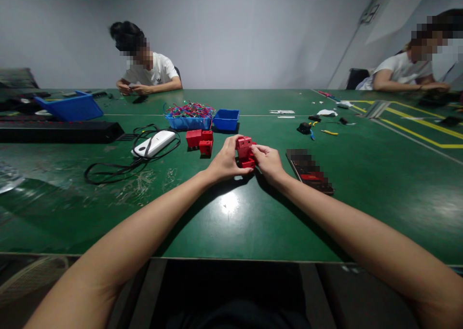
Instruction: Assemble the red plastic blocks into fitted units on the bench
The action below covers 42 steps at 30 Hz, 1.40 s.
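Observation:
Both of my hands meet over the green table point(325, 223) around a cluster of red plastic blocks point(245, 148). My left hand point(224, 163) grips the cluster from the left with its thumb on top. From the right, my right hand point(269, 162) pinches the same cluster with its fingertips. Part of the blocks is hidden behind my fingers. A separate group of red blocks point(200, 140) lies on the table just left of my hands.
A blue tray of coloured wires point(189, 115) and a small blue bin point(226, 119) stand behind the blocks. A white device point(154, 143) with black cable lies left, a dark flat object point(309, 170) right. Small tools lie far right. Two people sit at the far side.

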Tool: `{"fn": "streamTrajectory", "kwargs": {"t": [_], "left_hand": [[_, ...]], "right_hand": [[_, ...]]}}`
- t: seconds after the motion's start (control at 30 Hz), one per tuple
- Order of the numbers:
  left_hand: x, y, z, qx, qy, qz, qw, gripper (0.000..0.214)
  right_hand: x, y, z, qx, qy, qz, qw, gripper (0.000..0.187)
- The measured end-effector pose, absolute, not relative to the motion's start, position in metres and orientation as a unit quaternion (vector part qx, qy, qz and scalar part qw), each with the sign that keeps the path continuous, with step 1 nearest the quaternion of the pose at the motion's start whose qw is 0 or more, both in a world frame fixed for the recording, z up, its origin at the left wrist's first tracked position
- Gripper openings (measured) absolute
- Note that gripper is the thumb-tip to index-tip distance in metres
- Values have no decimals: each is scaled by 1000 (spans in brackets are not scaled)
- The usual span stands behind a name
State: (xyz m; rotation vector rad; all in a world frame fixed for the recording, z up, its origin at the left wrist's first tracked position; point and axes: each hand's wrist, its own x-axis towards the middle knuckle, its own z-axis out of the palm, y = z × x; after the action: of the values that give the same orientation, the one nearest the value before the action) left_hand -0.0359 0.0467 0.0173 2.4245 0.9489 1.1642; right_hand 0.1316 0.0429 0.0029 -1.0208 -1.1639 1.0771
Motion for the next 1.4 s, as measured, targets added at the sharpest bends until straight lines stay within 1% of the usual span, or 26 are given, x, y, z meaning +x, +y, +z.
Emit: {"fn": "streamTrajectory", "kwargs": {"t": [0.1,0.17,0.27,0.33,0.4,0.47,0.53,0.67,0.8,0.93,1.1,1.23,1.4], "left_hand": [[-38,51,19,834,351,400,144,91],[-41,55,18,824,364,400,171,93],[-44,58,17,803,361,407,244,93],[-45,59,17,783,356,410,304,92],[-45,58,17,753,352,409,376,92],[-44,57,18,723,345,408,439,94],[-44,56,19,699,342,410,475,95],[-44,55,22,662,345,409,525,96],[-46,57,24,635,338,377,584,103],[-48,59,24,617,329,368,613,106],[-47,58,23,608,317,371,626,103],[-46,56,24,608,307,378,626,102],[-46,56,22,619,307,382,614,103]], "right_hand": [[137,47,-1,-484,-488,397,608,35],[139,48,-2,-503,-469,367,626,40],[139,50,-3,-495,-426,397,645,55],[138,51,-4,-476,-410,430,649,59],[137,52,-4,-455,-415,454,644,53],[137,53,-4,-443,-429,465,635,42],[136,53,-5,-438,-428,468,637,34],[136,53,-3,-425,-388,487,657,33],[136,50,-1,-423,-395,498,645,34],[136,49,0,-424,-410,494,638,41],[134,50,0,-400,-408,532,625,46],[132,49,1,-399,-417,544,609,43],[133,47,2,-421,-464,505,593,39]]}}
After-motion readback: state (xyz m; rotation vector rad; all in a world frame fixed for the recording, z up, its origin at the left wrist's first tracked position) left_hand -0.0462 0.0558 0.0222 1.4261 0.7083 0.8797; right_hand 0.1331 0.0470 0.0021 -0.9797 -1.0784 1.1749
